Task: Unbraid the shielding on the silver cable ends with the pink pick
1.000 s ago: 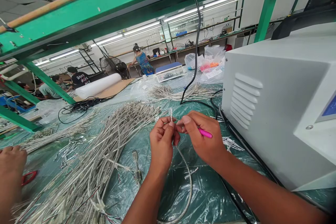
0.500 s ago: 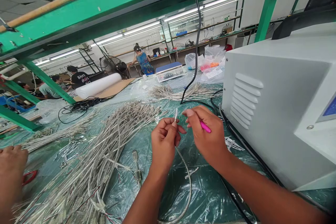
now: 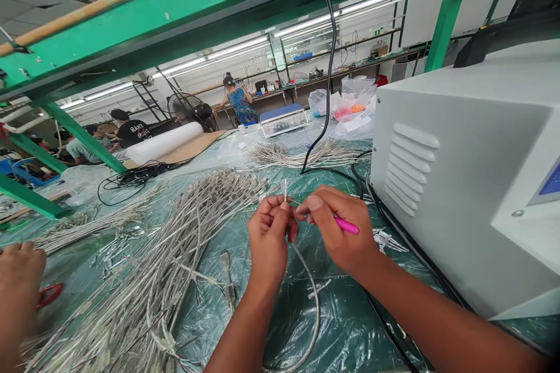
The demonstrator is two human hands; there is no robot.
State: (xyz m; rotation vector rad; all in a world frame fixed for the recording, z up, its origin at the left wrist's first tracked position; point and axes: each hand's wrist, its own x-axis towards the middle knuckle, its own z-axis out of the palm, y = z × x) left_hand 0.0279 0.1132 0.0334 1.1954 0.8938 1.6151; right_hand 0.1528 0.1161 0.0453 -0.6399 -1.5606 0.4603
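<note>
My left hand [image 3: 270, 237] pinches the end of a thin silver-grey cable [image 3: 311, 297], whose tip sticks up just above the fingers. The cable curves down over the table toward the frame's bottom edge. My right hand [image 3: 340, 228] is closed round a pink-handled tool [image 3: 347, 225], with its thumb and forefinger meeting the cable tip beside the left fingers. The tool's working end is hidden behind the fingers.
A large heap of similar cables [image 3: 175, 256] lies to the left on the plastic-covered green table [image 3: 350, 332]. A grey machine [image 3: 472, 175] stands close on the right. Another person's hand [image 3: 17, 285] rests by red scissors [image 3: 49, 294] at far left. Co-workers sit at distant benches.
My right hand drew a little away from the cable tip half a second ago and has come back against it. The left hand has held almost still.
</note>
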